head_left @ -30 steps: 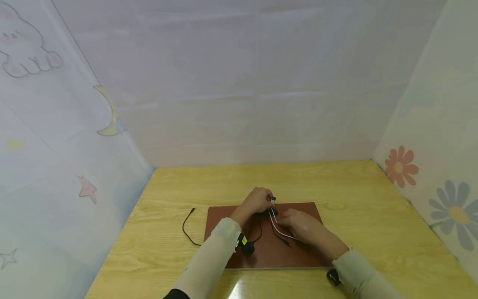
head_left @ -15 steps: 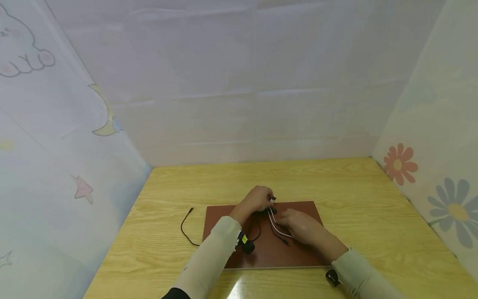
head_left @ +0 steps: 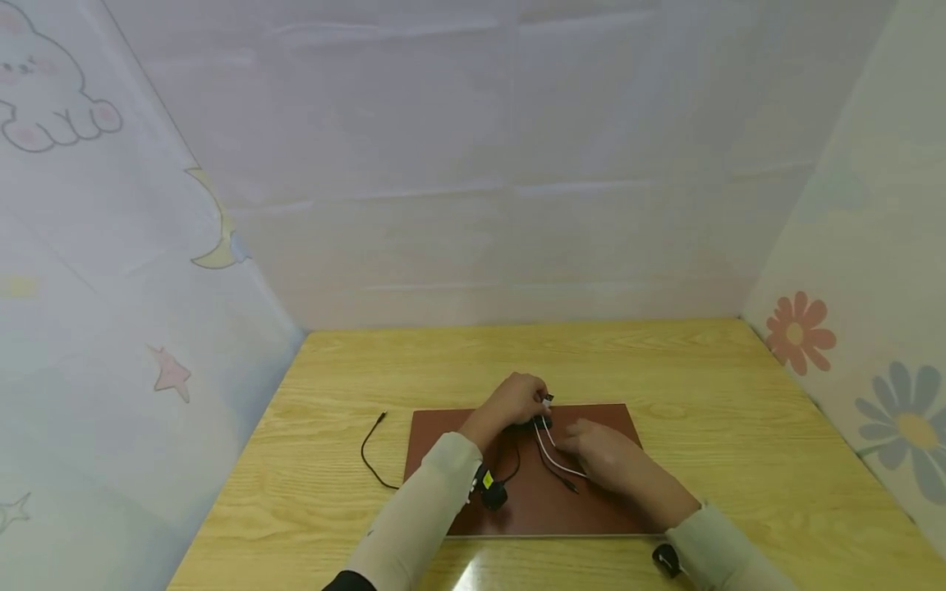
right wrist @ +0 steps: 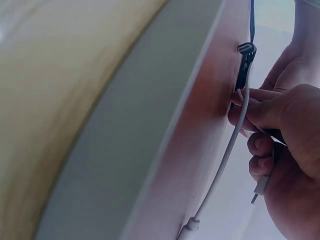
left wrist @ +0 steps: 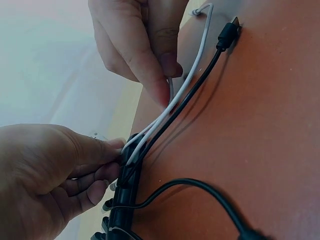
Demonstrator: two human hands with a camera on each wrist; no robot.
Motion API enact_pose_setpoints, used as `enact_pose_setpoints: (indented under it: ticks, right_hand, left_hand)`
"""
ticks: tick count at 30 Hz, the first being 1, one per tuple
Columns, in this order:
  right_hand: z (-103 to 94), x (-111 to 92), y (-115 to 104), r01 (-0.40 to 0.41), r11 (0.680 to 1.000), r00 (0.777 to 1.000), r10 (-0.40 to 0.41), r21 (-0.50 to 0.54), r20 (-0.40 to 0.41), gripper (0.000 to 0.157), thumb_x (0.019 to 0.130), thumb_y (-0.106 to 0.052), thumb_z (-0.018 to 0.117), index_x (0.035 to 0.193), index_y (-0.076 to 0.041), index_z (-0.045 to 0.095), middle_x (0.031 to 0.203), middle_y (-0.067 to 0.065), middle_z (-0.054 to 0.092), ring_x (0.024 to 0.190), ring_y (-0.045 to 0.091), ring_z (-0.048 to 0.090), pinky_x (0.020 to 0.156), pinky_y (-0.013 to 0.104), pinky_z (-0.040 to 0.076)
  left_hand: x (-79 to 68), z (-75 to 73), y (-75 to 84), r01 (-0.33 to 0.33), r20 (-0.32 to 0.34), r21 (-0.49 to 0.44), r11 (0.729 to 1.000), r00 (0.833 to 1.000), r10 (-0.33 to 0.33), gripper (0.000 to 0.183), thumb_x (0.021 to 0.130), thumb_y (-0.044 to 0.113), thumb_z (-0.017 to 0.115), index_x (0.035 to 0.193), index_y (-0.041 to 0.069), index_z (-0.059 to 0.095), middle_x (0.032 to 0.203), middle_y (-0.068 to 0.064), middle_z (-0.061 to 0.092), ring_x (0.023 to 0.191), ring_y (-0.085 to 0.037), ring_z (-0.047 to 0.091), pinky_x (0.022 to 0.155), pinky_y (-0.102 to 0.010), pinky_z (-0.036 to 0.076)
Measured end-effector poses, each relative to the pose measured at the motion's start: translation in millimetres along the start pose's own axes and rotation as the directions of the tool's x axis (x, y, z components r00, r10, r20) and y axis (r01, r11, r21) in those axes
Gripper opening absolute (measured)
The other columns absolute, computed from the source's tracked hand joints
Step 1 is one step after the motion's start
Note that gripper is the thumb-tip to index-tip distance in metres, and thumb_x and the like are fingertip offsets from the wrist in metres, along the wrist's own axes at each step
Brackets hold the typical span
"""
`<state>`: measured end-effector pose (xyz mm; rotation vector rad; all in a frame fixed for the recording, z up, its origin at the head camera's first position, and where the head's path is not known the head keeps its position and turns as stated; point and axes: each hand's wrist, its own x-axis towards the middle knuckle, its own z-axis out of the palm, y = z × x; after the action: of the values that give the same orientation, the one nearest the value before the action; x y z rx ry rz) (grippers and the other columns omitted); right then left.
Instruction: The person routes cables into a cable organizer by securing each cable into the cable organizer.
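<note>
In the left wrist view, my left hand (left wrist: 55, 175) pinches a white cable (left wrist: 202, 49) beside a black cable-holder strip (left wrist: 129, 194). My right hand (left wrist: 137, 40) comes from above, thumb and finger pinching a thin white strand. A black USB cable (left wrist: 207, 75) runs alongside, its plug pointing up. In the right wrist view, my right hand (right wrist: 295, 130) also has a white plug (right wrist: 260, 187) under its curled fingers. A small white-and-black plug (head_left: 548, 400) shows by my left fingertips in the head view.
A reddish-brown board (head_left: 554, 517) lies on the wooden table (head_left: 355, 361) beneath both hands. Another black cable (head_left: 367, 455) extends onto the table at the left, its plug pointing away. A short black cable plug (head_left: 571, 486) rests on the board. Printed cloth walls surround the table.
The head view has shifted slightly. Both hands keep nearly the same place and grip, with the white strand still stretched between them.
</note>
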<state>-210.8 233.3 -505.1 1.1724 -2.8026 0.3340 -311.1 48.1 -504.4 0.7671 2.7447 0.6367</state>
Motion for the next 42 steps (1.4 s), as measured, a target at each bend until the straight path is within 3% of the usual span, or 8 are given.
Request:
enact_pose_setpoints:
  ticks: [11,18,26,29,34,42]
  right_hand:
    - [1.9,1.4,-1.3,0.018,0.999,1.0,-0.018,-0.048,0.015,0.015,0.092,-0.001,0.069,0.097,-0.012,0.077,0.082,-0.005,0.058,0.074,0.009,0.053,0.063,0.024,0.046]
    - [0.2,0.8,-1.1,0.024,1.0,1.0,-0.024,-0.019,-0.005,0.014,0.092,-0.001,0.07,0.093,-0.014,0.077,0.081,-0.006,0.058,0.073,0.007,0.052,0.063,0.024,0.045]
    - [1.4,-4.6,9.1,0.061,0.992,0.995,-0.068,-0.108,-0.067,0.025,0.088,0.003,0.072,0.106,-0.013,0.079,0.089,-0.001,0.066,0.08,0.015,0.056,0.072,0.029,0.048]
    - [1.9,-9.2,12.9,0.026,0.994,0.998,-0.032,-0.107,-0.06,0.032,0.088,0.006,0.072,0.111,-0.015,0.079,0.09,-0.001,0.063,0.08,0.014,0.051,0.068,0.028,0.045]
    - [2.2,-15.9,15.4,-0.044,0.999,0.999,0.044,-0.013,-0.031,0.032,0.095,0.005,0.064,0.116,-0.015,0.077,0.093,-0.004,0.057,0.079,0.008,0.044,0.066,0.023,0.039]
    - [3.4,-15.5,17.1,-0.039,0.999,0.998,0.038,-0.025,-0.046,0.029,0.097,0.001,0.064,0.117,-0.016,0.076,0.098,-0.003,0.06,0.087,0.011,0.053,0.072,0.026,0.047]
  left_hand:
    - [1.0,1.2,8.6,-0.01,-0.004,0.064,0.998,1.0,0.01,0.011,0.095,0.025,0.074,0.091,0.016,0.07,0.082,0.005,0.064,0.066,-0.01,0.054,0.059,-0.024,0.044]
    - [0.4,2.3,14.1,0.001,-0.007,0.1,0.995,1.0,0.0,0.01,0.096,0.023,0.072,0.091,0.015,0.069,0.081,0.004,0.064,0.065,-0.008,0.054,0.058,-0.023,0.043]
    - [2.9,0.8,15.4,0.049,-0.028,0.11,0.993,0.999,-0.046,0.032,0.097,0.025,0.072,0.069,0.015,0.057,0.058,0.003,0.048,0.051,-0.01,0.041,0.05,-0.023,0.035]
    - [3.5,1.0,16.1,0.089,-0.024,0.099,0.991,0.996,-0.087,0.04,0.1,0.023,0.066,0.063,0.016,0.051,0.055,0.003,0.042,0.049,-0.011,0.037,0.05,-0.025,0.034]
    - [5.3,1.1,17.2,0.167,-0.018,0.04,0.985,0.986,-0.166,0.04,0.1,0.018,0.062,0.061,0.016,0.05,0.056,0.001,0.042,0.049,-0.014,0.037,0.05,-0.028,0.035]
    - [8.3,-0.4,17.4,0.167,-0.064,-0.024,0.986,0.984,-0.168,0.045,0.096,0.012,0.063,0.058,0.017,0.041,0.051,0.004,0.029,0.045,-0.012,0.026,0.045,-0.026,0.028]
